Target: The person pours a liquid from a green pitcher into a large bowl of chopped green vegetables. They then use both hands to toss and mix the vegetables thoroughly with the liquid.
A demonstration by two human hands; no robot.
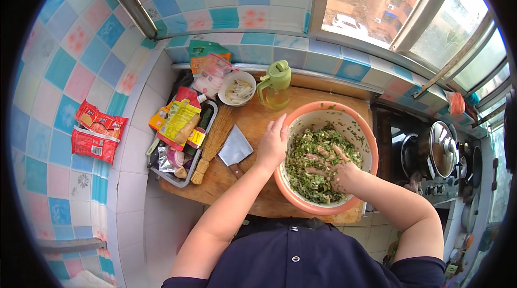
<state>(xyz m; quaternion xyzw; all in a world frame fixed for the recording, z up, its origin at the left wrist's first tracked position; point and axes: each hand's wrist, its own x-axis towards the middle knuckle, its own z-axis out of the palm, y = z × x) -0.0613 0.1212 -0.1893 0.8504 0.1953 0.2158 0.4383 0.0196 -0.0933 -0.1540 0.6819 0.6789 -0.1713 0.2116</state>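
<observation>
A large orange-rimmed basin [301, 113] sits on a wooden cutting board [253, 121] and holds a chopped green filling mixed with meat [315, 172]. My left hand [272, 142] presses flat against the basin's left outer wall, fingers pointing up. My right hand [333, 167] is sunk in the filling, fingers spread and coated with green bits. A cleaver [235, 150] lies on the board just left of my left hand.
A metal tray [207, 129] of seasoning packets and a small straw brush [212, 145] lie at the left. A white bowl [237, 89] and green oil jug [274, 83] stand behind. Red packets [97, 132] rest on the tiled ledge. A lidded pot [436, 150] sits on the stove to the right.
</observation>
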